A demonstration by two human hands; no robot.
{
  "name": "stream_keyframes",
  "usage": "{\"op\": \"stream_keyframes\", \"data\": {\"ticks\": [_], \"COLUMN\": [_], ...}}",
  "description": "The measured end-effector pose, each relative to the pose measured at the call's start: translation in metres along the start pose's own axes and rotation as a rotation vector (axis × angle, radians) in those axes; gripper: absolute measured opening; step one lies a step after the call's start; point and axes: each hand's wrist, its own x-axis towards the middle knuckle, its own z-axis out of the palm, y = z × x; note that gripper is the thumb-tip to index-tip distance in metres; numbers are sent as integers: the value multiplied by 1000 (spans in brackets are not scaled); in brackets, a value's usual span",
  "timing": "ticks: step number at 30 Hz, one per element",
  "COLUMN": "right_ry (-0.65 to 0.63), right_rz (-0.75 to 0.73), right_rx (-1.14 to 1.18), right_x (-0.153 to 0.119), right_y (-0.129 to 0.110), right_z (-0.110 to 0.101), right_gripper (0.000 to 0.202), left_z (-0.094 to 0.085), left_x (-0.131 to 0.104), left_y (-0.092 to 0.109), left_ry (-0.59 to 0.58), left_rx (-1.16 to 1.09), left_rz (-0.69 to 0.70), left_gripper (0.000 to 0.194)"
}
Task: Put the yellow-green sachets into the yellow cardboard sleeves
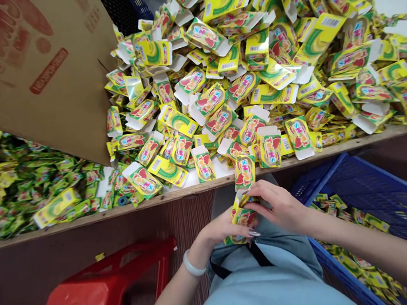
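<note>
My left hand (pixel 230 228) is wrapped round a small yellow and green candy box (pixel 243 215) with watermelon pictures, held just off the table edge above my lap. At the top end of that box, the fingers of my right hand (pixel 273 203) are pinched together at its opening. What lies between those fingertips is too small to make out. Right above my hands, another candy box (pixel 244 170) sticks out over the table's front edge. Behind it spreads a big heap of similar candy boxes (pixel 212 97), many with their white end flaps open.
A tall brown carton (pixel 67 89) stands on the table (pixel 189 189) at left. Wrapped candies (pixel 43 166) lie in a pile beside it. To my right is a blue plastic crate (pixel 396 199) with packed boxes inside. A red stool (pixel 81 303) stands at lower left.
</note>
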Motion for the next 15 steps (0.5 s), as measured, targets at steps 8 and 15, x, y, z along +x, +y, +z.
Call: {"op": "stream_keyframes", "data": {"ticks": [8, 15], "right_ry": [-186, 16], "right_rz": [360, 603], "right_rx": [180, 53], "right_x": [-10, -51], "right_y": [-5, -19], "right_z": [-19, -29], "right_gripper": [17, 9], "left_z": [-5, 19], "left_x": [4, 39], "left_y": [-5, -1], "left_ry": [50, -42], "left_rx": [10, 110], "left_rz": [-84, -27], "left_gripper": [46, 68]}}
